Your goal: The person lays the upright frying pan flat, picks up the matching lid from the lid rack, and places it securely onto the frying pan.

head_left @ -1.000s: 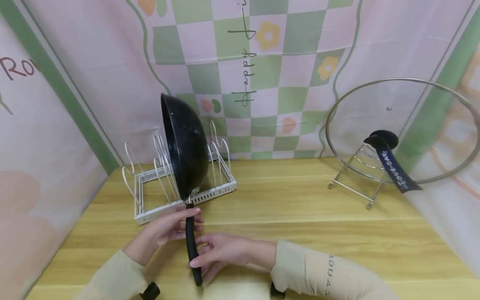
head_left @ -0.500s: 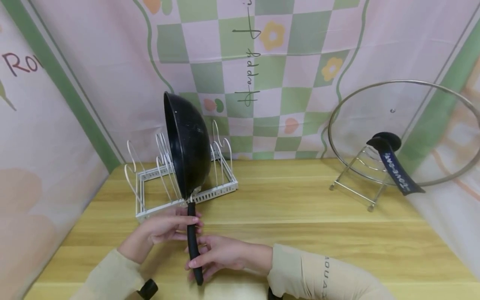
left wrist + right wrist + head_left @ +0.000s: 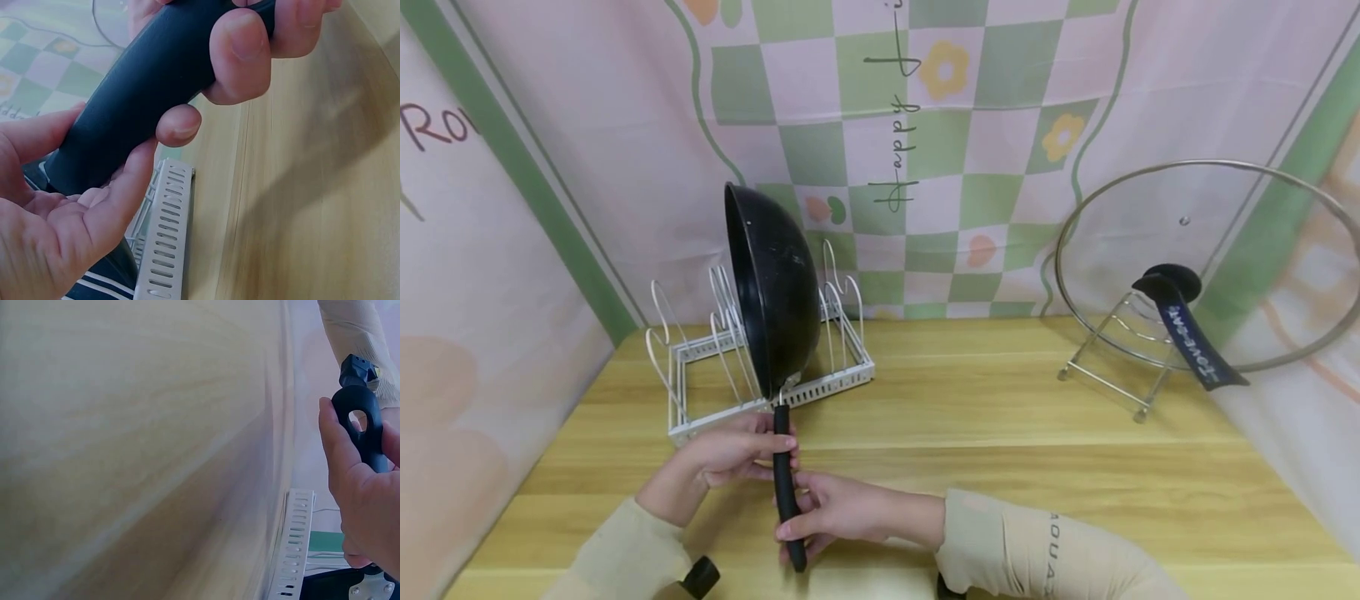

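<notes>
Room: pink backdrop cloth (image 3: 550, 125) on the left, green-and-pink checked panel with flowers behind, another pink cloth on the right. Surface is a light wood-grain bench (image 3: 970, 425).

Left rear of bench: white wire pan rack (image 3: 715, 392). Black wok (image 3: 771, 287) stands on edge in it, rim facing left, bowl bulging right, handle (image 3: 784, 483) sticking out toward me over the bench.

My left hand (image 3: 730, 454) grips the handle at its upper part, just below the wok; the left wrist view shows my palm under it and my fingers (image 3: 178, 125) curled round. My right hand (image 3: 838, 508) holds the lower part, fingers wrapped round it, thumb along the side. The right wrist view shows the hanging hole at the handle's end above my thumb. The two hands nearly touch.

Right rear of bench, well apart from the rack: glass lid (image 3: 1210, 250) with steel rim, leaning on a metal wire stand (image 3: 1112, 371), its black handle facing me.
</notes>
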The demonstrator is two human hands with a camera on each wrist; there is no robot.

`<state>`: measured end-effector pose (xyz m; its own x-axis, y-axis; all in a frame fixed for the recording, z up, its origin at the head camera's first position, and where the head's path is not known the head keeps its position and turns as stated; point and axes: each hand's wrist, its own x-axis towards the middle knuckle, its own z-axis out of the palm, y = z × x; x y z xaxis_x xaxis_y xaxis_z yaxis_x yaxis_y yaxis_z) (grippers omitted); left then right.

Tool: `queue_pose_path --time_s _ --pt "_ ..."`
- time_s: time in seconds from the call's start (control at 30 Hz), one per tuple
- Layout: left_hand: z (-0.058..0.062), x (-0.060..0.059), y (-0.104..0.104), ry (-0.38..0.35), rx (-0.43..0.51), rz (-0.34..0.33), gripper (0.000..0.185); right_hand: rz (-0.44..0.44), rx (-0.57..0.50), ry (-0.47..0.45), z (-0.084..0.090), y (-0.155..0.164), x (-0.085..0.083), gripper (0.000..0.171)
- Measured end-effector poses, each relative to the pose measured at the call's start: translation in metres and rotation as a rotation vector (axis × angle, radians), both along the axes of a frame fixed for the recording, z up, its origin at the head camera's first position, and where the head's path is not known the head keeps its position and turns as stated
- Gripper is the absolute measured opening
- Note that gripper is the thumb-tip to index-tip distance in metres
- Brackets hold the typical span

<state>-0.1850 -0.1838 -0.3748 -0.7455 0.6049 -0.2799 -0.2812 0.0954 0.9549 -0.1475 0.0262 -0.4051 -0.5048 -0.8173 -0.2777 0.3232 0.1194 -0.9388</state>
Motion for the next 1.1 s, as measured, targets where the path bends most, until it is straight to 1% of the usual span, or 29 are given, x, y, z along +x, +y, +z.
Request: queue_pose_path --time_s 0.2,0.5,0.73,0.83,1.1 --pt "-0.001 -0.001 0.002 0.010 0.012 0.001 0.013 -0.015 0.015 0.025 0.000 0.001 0.000 0.039" --pt "-0.004 0.000 0.008 0.022 0.029 0.012 0.018 -0.006 0.019 0.034 0.000 0.008 -0.002 0.042" --pt "-0.008 -0.002 0.012 0.041 0.049 0.011 0.014 -0.009 0.027 0.073 -0.002 0.013 -0.005 0.048" --pt "-0.008 -0.003 0.014 0.050 0.048 0.013 0.014 -0.009 0.034 0.080 -0.003 0.016 -0.006 0.051" --pt "-0.004 -0.004 0.020 0.069 0.043 0.050 0.011 0.000 0.063 0.109 0.000 0.020 -0.011 0.049"
